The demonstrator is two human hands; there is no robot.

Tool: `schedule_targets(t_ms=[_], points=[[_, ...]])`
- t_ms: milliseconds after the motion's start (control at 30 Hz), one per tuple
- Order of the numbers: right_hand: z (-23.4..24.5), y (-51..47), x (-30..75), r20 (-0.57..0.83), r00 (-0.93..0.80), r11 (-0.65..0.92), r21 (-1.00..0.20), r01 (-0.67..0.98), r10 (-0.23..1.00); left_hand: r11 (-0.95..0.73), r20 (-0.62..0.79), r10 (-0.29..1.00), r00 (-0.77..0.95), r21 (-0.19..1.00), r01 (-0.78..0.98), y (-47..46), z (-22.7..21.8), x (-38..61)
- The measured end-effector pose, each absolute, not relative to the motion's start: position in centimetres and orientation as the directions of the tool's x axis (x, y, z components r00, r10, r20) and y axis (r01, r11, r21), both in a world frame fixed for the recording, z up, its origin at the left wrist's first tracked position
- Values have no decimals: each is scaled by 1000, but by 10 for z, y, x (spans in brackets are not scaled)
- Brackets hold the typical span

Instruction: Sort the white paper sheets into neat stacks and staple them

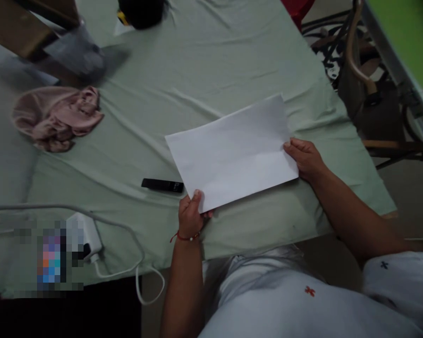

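Gripping a rectangular sheet of plain white paper (232,155) over a wrinkled pale green tablecloth (232,51) with both hands closed on opposite ends. Pinching the near left corner with the left hand (190,216), thumb on top, fingers mostly hidden underneath; clasping the right edge with the right hand (305,159), thumb on top likewise, fingers partly out of sight. Cannot tell whether one sheet or several, nor whether touching the cloth at the far edge. Wearing a thin red cord bracelet (186,237) on the left wrist.

Can see, just beside the paper's left edge, a slim black oblong object (162,185) with pale marks too small to read. Farther left, can make out a crumpled dusty-pink cloth (61,117) and, closer to the body, a white plastic power block (90,232) near a colourful patch (51,258) pixelated beyond recognition. Cannot identify a rounded black object (141,11), cut off at the top.
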State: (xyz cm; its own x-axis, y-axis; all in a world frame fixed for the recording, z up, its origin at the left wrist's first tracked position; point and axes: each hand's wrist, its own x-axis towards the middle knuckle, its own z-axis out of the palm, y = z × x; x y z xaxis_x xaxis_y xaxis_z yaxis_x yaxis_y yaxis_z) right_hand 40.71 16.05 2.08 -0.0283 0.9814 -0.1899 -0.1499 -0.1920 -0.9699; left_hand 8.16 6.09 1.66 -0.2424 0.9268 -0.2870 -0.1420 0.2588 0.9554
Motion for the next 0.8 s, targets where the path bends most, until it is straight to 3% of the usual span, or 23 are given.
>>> schedule_targets(t_ms=[433,633,800], points=[[25,161,410,-244,-50,-249,-953,-173,968,311,-336,901,-273,941,-133,61,15,81],[36,160,427,-455,-296,-472,-881,16,840,318,-341,909,-240,939,-129,60,17,80],[43,158,436,-550,-480,-501,-832,240,684,324,-342,919,-195,939,-116,61,21,80]])
